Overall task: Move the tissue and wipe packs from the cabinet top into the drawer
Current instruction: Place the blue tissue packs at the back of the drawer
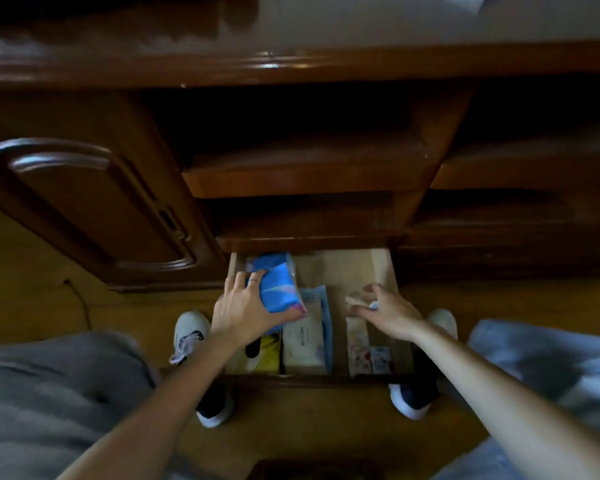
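Observation:
The drawer [381,268] is pulled out low in the dark wooden cabinet. My left hand [243,306] is shut on a blue tissue pack [279,285] over the drawer's back left part. A white wipe pack [303,344] lies in the middle of the drawer beside a blue-edged pack [321,299]. My right hand [385,311] reaches over the drawer's right side, fingers spread and touching a small pale pack [355,300]; whether it grips that pack is unclear. Small patterned tissue packs [369,360] lie at the front right. The cabinet top [326,32] is blurred at the top.
A yellow item [269,353] lies at the drawer's front left. Open shelves [302,174] sit above the drawer, with a closed door [94,209] to the left. My feet in white shoes [187,336] stand on the wooden floor beside the drawer. A cable [78,303] runs along the floor.

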The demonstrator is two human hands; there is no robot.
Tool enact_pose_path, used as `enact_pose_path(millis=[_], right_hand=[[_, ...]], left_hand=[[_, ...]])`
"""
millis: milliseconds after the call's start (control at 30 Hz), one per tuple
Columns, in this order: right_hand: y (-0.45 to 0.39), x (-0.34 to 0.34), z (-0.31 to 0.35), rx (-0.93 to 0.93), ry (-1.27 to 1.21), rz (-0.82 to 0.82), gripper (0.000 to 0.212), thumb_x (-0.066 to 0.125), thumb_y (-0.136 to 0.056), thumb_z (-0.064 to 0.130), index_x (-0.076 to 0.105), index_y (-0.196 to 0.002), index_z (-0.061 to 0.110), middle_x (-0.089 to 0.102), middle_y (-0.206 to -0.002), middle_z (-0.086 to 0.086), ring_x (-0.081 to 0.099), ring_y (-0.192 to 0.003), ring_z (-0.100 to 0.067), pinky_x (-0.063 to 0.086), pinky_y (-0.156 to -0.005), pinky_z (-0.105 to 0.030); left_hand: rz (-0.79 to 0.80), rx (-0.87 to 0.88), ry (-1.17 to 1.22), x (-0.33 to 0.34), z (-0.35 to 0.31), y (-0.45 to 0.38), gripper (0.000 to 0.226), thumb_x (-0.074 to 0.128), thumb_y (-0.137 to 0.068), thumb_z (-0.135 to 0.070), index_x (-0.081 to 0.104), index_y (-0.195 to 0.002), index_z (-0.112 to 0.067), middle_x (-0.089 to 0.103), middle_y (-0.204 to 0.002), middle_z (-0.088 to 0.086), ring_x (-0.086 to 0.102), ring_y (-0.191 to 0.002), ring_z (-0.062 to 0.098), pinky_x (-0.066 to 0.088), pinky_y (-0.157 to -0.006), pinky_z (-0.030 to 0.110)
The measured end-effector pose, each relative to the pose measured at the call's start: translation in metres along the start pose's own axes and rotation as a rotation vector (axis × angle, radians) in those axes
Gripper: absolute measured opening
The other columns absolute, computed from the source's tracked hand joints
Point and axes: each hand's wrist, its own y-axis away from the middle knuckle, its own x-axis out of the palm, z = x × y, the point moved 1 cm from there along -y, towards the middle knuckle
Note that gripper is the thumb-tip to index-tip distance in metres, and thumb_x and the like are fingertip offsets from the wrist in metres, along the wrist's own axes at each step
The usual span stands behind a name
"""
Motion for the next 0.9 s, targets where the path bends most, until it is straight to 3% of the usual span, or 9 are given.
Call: enact_pose_path(millis=[133,233,433,567,633,700,800,900], right_hand=[[-0.003,0.023,-0.028,0.053,-0.066,0.054,0.081,0.050,-0.080,0.085,0.045,-0.142,0.033,0.066,-0.134,0.004,0.065,-0.113,-0.020,0.048,-0.075,-0.032],[-0.002,0.023,-0.043,0.045,-0.127,0.000,0.075,0.050,-0.082,0.083,0.046,-0.138,0.035,0.068,-0.126,0.008,0.067,-0.110,-0.020,0.053,-0.081,-0.036],[-0.002,0.001,-0.087,0.209,-0.322,-0.248,0.050,0.056,-0.088,0.070,0.045,-0.125,0.039,0.067,-0.091,0.018,0.067,-0.074,-0.006,0.058,-0.060,-0.037],[-0.004,0.002,-0.097,0.198,-0.311,-0.272,0.056,0.053,-0.084,0.074,0.045,-0.128,0.040,0.066,-0.100,0.017,0.066,-0.079,-0.009,0.055,-0.061,-0.035],[-0.006,0.009,-0.094,0.136,-0.296,-0.237,0.059,0.053,-0.085,0.075,0.044,-0.131,0.040,0.065,-0.112,0.011,0.065,-0.089,-0.013,0.051,-0.064,-0.034],[-0.010,0.013,-0.091,0.099,-0.286,-0.218,0.057,0.054,-0.089,0.070,0.042,-0.135,0.038,0.064,-0.119,0.007,0.065,-0.094,-0.015,0.045,-0.061,-0.028],[-0.011,0.014,-0.082,0.076,-0.179,-0.214,0.058,0.054,-0.091,0.066,0.039,-0.140,0.039,0.061,-0.124,0.002,0.066,-0.096,-0.023,0.044,-0.059,-0.031],[-0.012,0.016,-0.058,0.016,0.134,-0.263,0.057,0.055,-0.092,0.059,0.036,-0.143,0.040,0.057,-0.124,-0.002,0.069,-0.091,-0.030,0.048,-0.061,-0.035]], left_hand=[[0.067,-0.063,0.069,0.034,-0.025,-0.019,0.126,0.035,-0.046,-0.108,0.037,-0.143,-0.027,0.052,-0.133,-0.001,0.059,-0.114,0.026,0.050,-0.084,0.040],[0.146,-0.006,0.066,0.063,-0.066,-0.043,0.127,0.036,-0.045,-0.108,0.036,-0.140,-0.025,0.048,-0.132,0.001,0.059,-0.113,0.027,0.050,-0.082,0.040],[0.235,0.143,-0.047,0.124,-0.137,-0.100,0.113,0.054,-0.059,-0.093,0.033,-0.145,-0.023,0.041,-0.133,0.004,0.047,-0.123,0.029,0.047,-0.088,0.047],[0.280,0.251,-0.115,0.161,-0.139,-0.125,0.101,0.076,-0.075,-0.058,0.022,-0.153,-0.022,0.034,-0.144,0.006,0.037,-0.133,0.029,0.050,-0.093,0.047],[0.378,0.373,-0.109,0.174,-0.132,-0.126,0.092,0.074,-0.085,-0.027,0.017,-0.157,-0.024,0.022,-0.158,0.006,0.026,-0.145,0.030,0.049,-0.097,0.043],[0.437,0.404,-0.017,0.180,-0.124,-0.124,0.085,0.067,-0.090,-0.011,0.018,-0.158,-0.024,0.010,-0.165,0.003,0.019,-0.150,0.026,0.048,-0.102,0.040],[0.245,0.263,0.242,0.175,-0.114,-0.111,0.058,0.060,-0.095,-0.017,0.039,-0.149,-0.022,0.032,-0.156,0.003,0.040,-0.138,0.022,0.050,-0.095,0.034],[0.116,0.247,0.276,0.166,-0.098,-0.085,0.032,0.060,-0.094,-0.024,0.060,-0.127,-0.023,0.056,-0.131,0.001,0.063,-0.106,0.020,0.055,-0.075,0.035]])
